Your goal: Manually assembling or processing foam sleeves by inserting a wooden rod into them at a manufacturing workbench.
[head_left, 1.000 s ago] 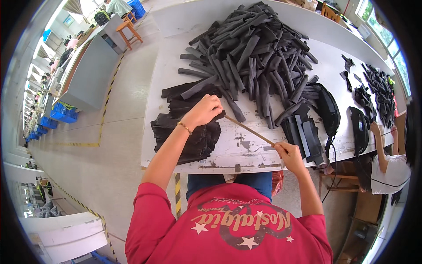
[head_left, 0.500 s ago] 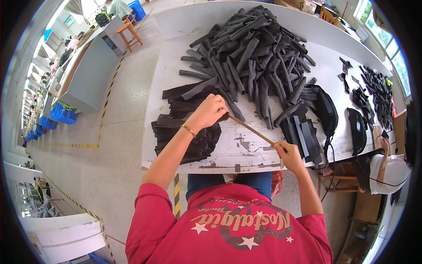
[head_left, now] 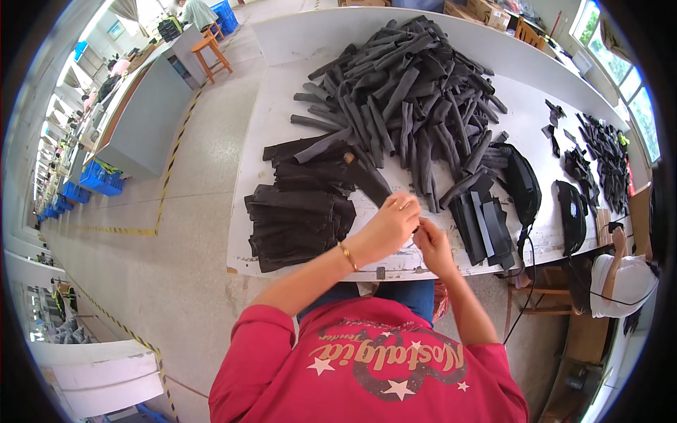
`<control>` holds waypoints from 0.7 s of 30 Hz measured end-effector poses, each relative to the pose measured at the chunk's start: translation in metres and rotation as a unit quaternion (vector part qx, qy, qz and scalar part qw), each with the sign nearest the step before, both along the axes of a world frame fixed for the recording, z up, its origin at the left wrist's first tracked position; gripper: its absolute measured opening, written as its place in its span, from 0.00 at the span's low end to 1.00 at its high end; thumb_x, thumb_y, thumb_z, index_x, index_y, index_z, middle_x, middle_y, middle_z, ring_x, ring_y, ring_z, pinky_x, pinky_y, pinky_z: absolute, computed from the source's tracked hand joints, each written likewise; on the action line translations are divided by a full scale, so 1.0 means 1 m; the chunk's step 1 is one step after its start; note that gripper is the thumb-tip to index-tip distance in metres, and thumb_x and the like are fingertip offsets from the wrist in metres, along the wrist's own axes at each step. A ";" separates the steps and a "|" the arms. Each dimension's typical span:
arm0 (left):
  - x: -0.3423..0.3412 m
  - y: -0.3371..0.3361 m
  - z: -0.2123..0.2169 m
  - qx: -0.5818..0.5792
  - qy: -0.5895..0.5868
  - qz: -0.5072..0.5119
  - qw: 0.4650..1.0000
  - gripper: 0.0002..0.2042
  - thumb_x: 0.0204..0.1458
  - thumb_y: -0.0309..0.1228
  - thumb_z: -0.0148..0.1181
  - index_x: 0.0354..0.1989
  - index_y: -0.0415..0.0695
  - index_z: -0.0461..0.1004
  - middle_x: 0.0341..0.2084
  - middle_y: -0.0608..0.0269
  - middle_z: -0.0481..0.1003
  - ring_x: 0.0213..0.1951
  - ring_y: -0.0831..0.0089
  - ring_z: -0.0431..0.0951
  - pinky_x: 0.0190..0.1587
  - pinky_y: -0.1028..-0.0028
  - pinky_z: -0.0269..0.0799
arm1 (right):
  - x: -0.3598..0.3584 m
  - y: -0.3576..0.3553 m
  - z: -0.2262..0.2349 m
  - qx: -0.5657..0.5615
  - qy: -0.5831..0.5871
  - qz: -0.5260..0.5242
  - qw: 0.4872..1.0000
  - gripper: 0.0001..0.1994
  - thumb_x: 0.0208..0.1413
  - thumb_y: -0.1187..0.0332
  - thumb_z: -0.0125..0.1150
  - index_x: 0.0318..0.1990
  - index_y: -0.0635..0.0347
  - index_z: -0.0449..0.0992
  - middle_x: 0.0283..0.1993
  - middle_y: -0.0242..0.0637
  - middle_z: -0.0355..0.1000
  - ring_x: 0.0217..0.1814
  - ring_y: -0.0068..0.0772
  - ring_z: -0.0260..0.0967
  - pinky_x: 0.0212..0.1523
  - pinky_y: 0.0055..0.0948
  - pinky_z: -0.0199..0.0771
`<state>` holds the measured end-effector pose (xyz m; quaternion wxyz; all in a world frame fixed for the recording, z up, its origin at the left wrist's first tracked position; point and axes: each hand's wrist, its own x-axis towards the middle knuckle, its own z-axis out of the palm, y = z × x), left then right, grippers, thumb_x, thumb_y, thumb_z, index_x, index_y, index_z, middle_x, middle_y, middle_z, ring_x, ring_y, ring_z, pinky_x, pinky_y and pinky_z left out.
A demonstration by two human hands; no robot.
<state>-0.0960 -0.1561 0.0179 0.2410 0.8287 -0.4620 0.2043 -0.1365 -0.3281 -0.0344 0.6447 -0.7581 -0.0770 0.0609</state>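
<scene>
Surface: a white desk (head_left: 529, 99), scuffed and stained along its near edge. Clock directions run from the hands. Pale floor (head_left: 211, 162); wooden stool (head_left: 210, 53) at 10 o'clock; blue crates (head_left: 102, 178) at 9; co-worker (head_left: 620, 282) in white, between 3 and 4.

Materials: at 12, a heaped pile (head_left: 402, 92) of dark grey fabric tubes, soft and creased. At 9, black cloth (head_left: 300, 229), layered flat, wrinkled, ragged at the edges. At 3, straight, smooth strips (head_left: 486, 218) in black and grey. Beyond them, 2 black bags (head_left: 522, 185), curved and padded.

Hands: left forearm enters from 8, bracelet (head_left: 348, 256) at the wrist; right forearm from 5. The 2 hands meet just beside each other above the near edge. Left hand (head_left: 400, 215): fingers drawn in around a dark tube (head_left: 370, 182), which extends toward 10–11, a small tan tip (head_left: 349, 158) at its far end. Right hand (head_left: 434, 247): fingers bent, narrow; contents hidden, grip cannot be determined.
</scene>
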 end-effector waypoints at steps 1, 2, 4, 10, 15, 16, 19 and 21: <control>-0.008 0.004 0.002 0.000 -0.002 0.002 1.000 0.06 0.40 0.27 0.64 0.24 0.43 0.72 0.38 0.60 0.68 0.48 0.61 0.67 0.53 0.66 0.61 | -0.004 0.006 -0.005 0.053 -0.006 -0.016 0.998 0.13 0.63 0.73 0.44 0.51 0.67 0.69 0.22 0.22 0.59 0.22 0.11 0.51 0.22 0.14 0.51; -0.019 0.014 0.016 -0.138 -0.004 0.108 0.985 0.09 0.39 0.28 0.66 0.27 0.43 0.72 0.40 0.59 0.67 0.49 0.61 0.66 0.54 0.65 0.60 | -0.009 0.010 -0.003 0.053 0.020 -0.025 0.998 0.13 0.63 0.72 0.44 0.51 0.66 0.68 0.22 0.22 0.59 0.21 0.10 0.51 0.21 0.14 0.50; -0.017 0.023 0.003 -0.493 0.055 0.235 0.836 0.22 0.37 0.31 0.71 0.41 0.42 0.69 0.45 0.60 0.65 0.50 0.65 0.64 0.54 0.65 0.62 | -0.018 0.015 -0.005 0.049 0.060 -0.025 0.997 0.13 0.64 0.71 0.45 0.52 0.64 0.69 0.22 0.22 0.60 0.19 0.09 0.50 0.19 0.14 0.49; -0.013 0.028 -0.055 -0.752 0.551 -0.042 0.358 0.13 0.54 0.36 0.60 0.42 0.41 0.71 0.25 0.64 0.73 0.28 0.70 0.74 0.37 0.67 0.74 | -0.036 0.061 -0.015 -0.092 -0.163 -0.035 0.982 0.13 0.58 0.75 0.49 0.50 0.65 0.67 0.27 0.50 0.68 0.26 0.43 0.69 0.29 0.35 0.67; -0.006 0.038 -0.039 -0.785 0.527 0.025 0.324 0.13 0.53 0.38 0.62 0.37 0.40 0.73 0.22 0.66 0.73 0.24 0.73 0.73 0.32 0.72 0.73 | -0.059 0.065 -0.019 -0.164 -0.082 -0.036 0.982 0.12 0.60 0.74 0.46 0.50 0.64 0.65 0.28 0.57 0.69 0.30 0.58 0.70 0.29 0.45 0.67; 0.000 0.048 -0.037 -0.789 0.511 0.047 0.337 0.13 0.52 0.38 0.62 0.36 0.40 0.73 0.20 0.67 0.72 0.22 0.75 0.73 0.31 0.74 0.72 | -0.066 0.060 -0.021 -0.174 -0.056 0.015 0.983 0.11 0.60 0.73 0.46 0.49 0.64 0.65 0.28 0.58 0.69 0.30 0.61 0.69 0.28 0.47 0.66; 0.001 0.050 -0.042 -0.790 0.515 0.080 0.324 0.13 0.51 0.39 0.64 0.33 0.40 0.73 0.16 0.70 0.70 0.18 0.80 0.70 0.24 0.79 0.68 | -0.086 0.049 -0.026 -0.170 -0.043 0.051 0.983 0.08 0.63 0.71 0.44 0.44 0.64 0.68 0.20 0.46 0.64 0.21 0.40 0.65 0.24 0.35 0.65; -0.003 0.045 -0.054 -0.768 0.549 0.076 0.321 0.14 0.51 0.38 0.64 0.31 0.39 0.73 0.16 0.70 0.70 0.15 0.81 0.67 0.18 0.82 0.62 | -0.097 0.034 -0.027 -0.193 -0.026 0.065 0.979 0.08 0.63 0.70 0.44 0.45 0.63 0.68 0.19 0.42 0.64 0.19 0.34 0.64 0.24 0.31 0.65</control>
